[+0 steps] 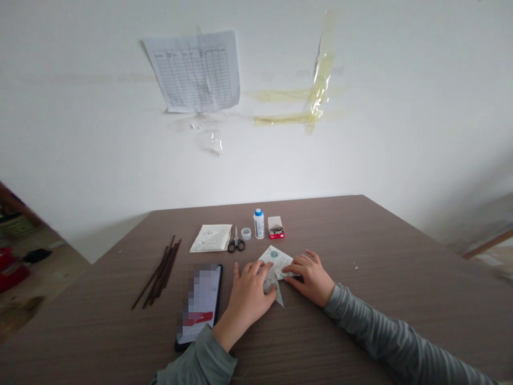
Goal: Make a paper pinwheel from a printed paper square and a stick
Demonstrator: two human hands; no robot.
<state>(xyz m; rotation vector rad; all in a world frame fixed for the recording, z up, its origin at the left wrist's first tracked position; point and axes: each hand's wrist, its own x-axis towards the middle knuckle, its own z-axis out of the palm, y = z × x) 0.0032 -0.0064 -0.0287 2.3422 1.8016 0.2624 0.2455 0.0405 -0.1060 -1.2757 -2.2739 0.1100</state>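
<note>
Resting on a folded printed paper (278,262) on the worktop (393,267), the left hand (250,289) lies with fingers spread open. The right hand (311,275) touches the paper's right side, though whether its grip pinches it I cannot tell. Beyond stand a blue-capped bottle (259,225) and a small red box (276,231).
</note>
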